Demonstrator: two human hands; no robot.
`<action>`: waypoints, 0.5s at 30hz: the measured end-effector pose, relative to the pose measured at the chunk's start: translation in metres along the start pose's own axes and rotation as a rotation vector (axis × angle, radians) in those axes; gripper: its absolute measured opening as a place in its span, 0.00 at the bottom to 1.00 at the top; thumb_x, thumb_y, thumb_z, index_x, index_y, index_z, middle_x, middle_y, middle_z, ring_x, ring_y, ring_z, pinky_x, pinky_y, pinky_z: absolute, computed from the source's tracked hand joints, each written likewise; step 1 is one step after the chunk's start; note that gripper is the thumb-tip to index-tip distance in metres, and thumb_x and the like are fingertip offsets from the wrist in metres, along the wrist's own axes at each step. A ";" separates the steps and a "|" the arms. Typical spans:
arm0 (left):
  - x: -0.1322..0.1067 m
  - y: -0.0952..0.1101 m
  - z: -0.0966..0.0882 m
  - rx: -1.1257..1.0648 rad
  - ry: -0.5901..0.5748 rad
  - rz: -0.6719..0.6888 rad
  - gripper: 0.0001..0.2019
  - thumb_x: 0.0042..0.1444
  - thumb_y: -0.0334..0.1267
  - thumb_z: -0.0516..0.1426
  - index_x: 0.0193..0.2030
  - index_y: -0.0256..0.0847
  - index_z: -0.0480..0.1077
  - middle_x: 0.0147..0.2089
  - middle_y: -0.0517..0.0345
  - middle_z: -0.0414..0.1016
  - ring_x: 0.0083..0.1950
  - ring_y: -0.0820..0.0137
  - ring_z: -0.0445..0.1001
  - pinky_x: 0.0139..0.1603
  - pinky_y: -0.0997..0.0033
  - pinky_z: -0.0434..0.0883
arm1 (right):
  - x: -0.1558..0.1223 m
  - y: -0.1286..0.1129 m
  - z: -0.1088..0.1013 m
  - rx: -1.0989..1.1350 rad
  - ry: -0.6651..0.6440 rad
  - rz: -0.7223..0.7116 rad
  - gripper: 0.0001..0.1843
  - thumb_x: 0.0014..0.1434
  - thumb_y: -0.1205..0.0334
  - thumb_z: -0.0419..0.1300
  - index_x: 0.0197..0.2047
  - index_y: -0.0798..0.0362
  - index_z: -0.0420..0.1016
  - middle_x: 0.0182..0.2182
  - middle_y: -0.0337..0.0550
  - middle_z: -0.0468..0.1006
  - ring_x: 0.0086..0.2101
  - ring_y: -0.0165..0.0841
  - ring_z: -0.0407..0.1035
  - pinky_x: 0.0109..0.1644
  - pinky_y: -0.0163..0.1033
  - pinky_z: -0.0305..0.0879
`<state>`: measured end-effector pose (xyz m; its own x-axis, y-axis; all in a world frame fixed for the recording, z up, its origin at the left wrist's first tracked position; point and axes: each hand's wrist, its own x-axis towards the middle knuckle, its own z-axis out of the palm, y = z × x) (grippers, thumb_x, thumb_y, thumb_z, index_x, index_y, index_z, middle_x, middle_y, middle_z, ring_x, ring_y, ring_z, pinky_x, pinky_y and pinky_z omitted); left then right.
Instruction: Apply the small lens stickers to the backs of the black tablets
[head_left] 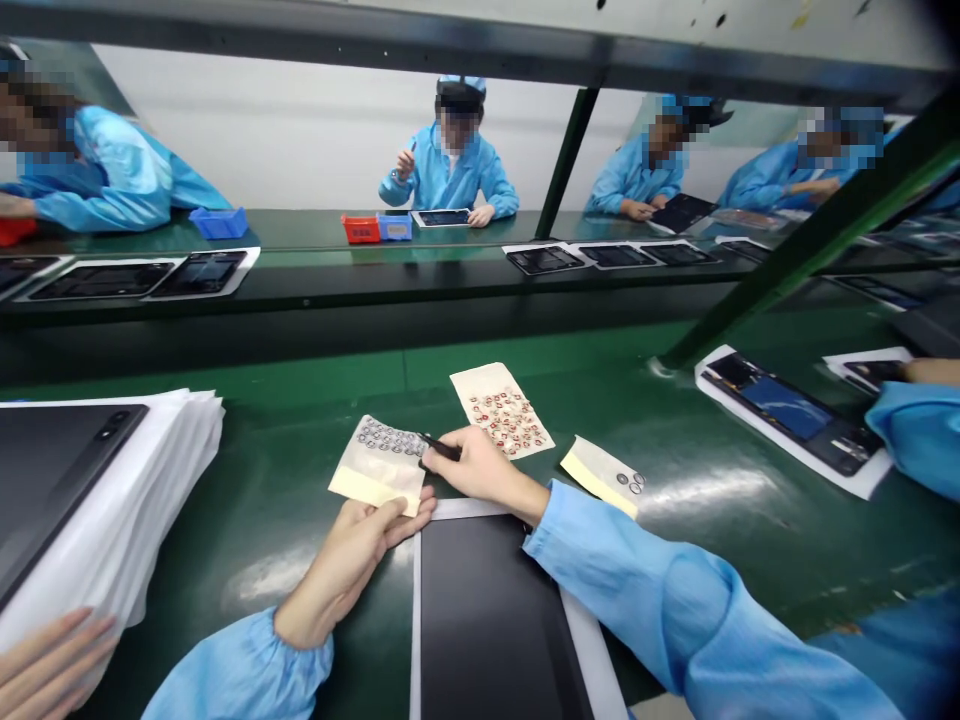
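My left hand [367, 540] pinches the lower edge of a cream sticker sheet [367, 470], whose upper part carries rows of small dark rings. In my right hand [476, 465] is a pair of black tweezers [441, 447], its tip at the right end of those rings. Below my hands a dark tablet panel [487, 610] lies on a white sheet, partly covered by my right sleeve. Beyond my right hand rests a paper sheet with many small red-marked pieces [506, 415]. To its right is another cream sheet [600, 470] bearing a few dark rings.
A stack of white sheets [180, 470] with a dark tablet panel [67, 480] on top stands at left, a co-worker's hand [56, 660] on it. At right lies an opened tablet [795, 410] near a co-worker's sleeve [919, 430]. A green post [810, 240] slants up behind; a shelf holds tablets [544, 260].
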<state>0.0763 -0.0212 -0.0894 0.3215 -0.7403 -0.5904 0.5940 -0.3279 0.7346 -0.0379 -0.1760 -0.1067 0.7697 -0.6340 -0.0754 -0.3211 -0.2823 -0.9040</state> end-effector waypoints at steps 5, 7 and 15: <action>-0.006 0.009 0.006 -0.022 0.104 -0.001 0.12 0.65 0.29 0.58 0.52 0.23 0.73 0.57 0.34 0.78 0.59 0.60 0.79 0.60 0.70 0.79 | -0.040 0.003 -0.045 0.066 0.048 0.040 0.16 0.65 0.57 0.59 0.33 0.59 0.81 0.31 0.43 0.81 0.33 0.29 0.73 0.37 0.31 0.63; -0.007 0.011 0.003 0.039 0.091 -0.047 0.14 0.67 0.36 0.58 0.52 0.24 0.73 0.54 0.34 0.80 0.53 0.62 0.82 0.55 0.70 0.81 | -0.069 0.010 -0.062 0.090 0.031 0.082 0.16 0.64 0.54 0.60 0.33 0.59 0.80 0.32 0.45 0.82 0.34 0.31 0.75 0.39 0.32 0.65; -0.007 -0.015 0.020 0.836 -0.168 0.170 0.25 0.62 0.61 0.55 0.40 0.38 0.74 0.32 0.54 0.79 0.28 0.72 0.74 0.28 0.75 0.69 | -0.139 0.050 -0.059 -0.132 0.179 0.140 0.11 0.58 0.61 0.61 0.27 0.55 0.66 0.23 0.37 0.71 0.25 0.26 0.64 0.30 0.31 0.56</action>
<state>0.0507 -0.0226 -0.0903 0.2042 -0.8737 -0.4416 -0.2101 -0.4797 0.8519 -0.1935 -0.1443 -0.1168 0.6067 -0.7873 -0.1101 -0.4963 -0.2669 -0.8261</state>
